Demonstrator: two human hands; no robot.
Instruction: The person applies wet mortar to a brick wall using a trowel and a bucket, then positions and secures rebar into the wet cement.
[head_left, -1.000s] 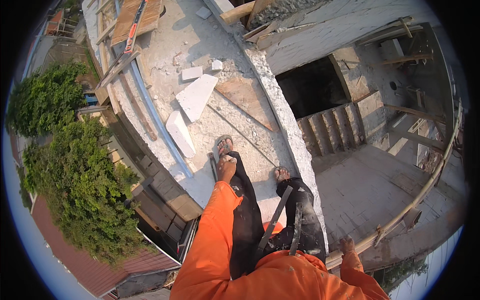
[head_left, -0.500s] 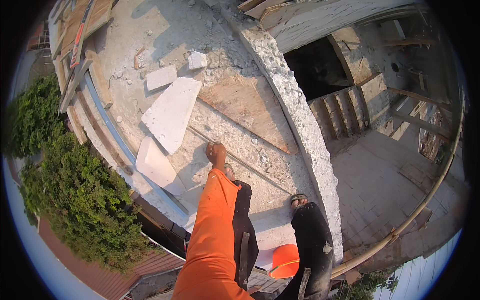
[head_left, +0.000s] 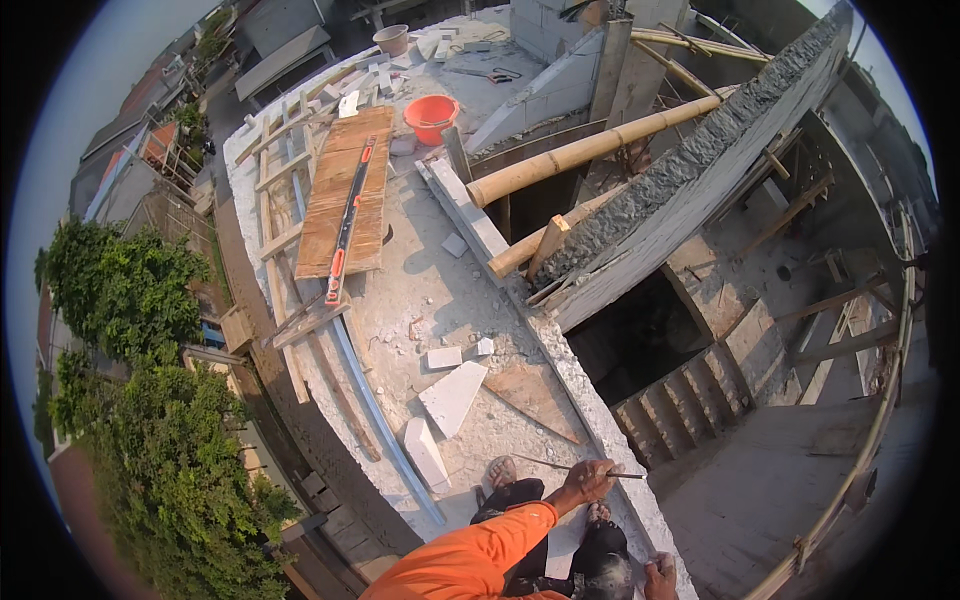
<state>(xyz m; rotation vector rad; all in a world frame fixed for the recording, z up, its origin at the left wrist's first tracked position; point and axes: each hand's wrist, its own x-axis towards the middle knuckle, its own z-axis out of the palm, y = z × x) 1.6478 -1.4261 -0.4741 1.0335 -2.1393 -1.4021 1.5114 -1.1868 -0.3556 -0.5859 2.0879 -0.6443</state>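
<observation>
My left hand (head_left: 588, 483), at the end of an orange sleeve, is closed round a thin dark rod (head_left: 628, 476). The rod lies roughly level, one end reaching left over the rubble-strewn slab and the other just past my fist to the rough wall edge. At the lower edge, my right hand (head_left: 660, 577) is by the top of that low wall (head_left: 610, 430); its fingers are partly cut off, and whether it grips anything is unclear. Pale cut blocks (head_left: 453, 398) and a triangular plywood piece (head_left: 530, 400) lie on the slab beyond my feet.
A long red-and-black spirit level (head_left: 350, 220) rests on a plywood board (head_left: 312, 240) farther off. Beyond stands an orange bucket (head_left: 431, 118). Bamboo poles (head_left: 600, 150) cross at the right. The slab drops away at left; a dark opening (head_left: 640, 340) lies beyond the wall.
My left hand has lifted the rod and moved it right, toward the wall. My right hand has come into view at the lower edge. The view has tipped up, showing more of the slab.
</observation>
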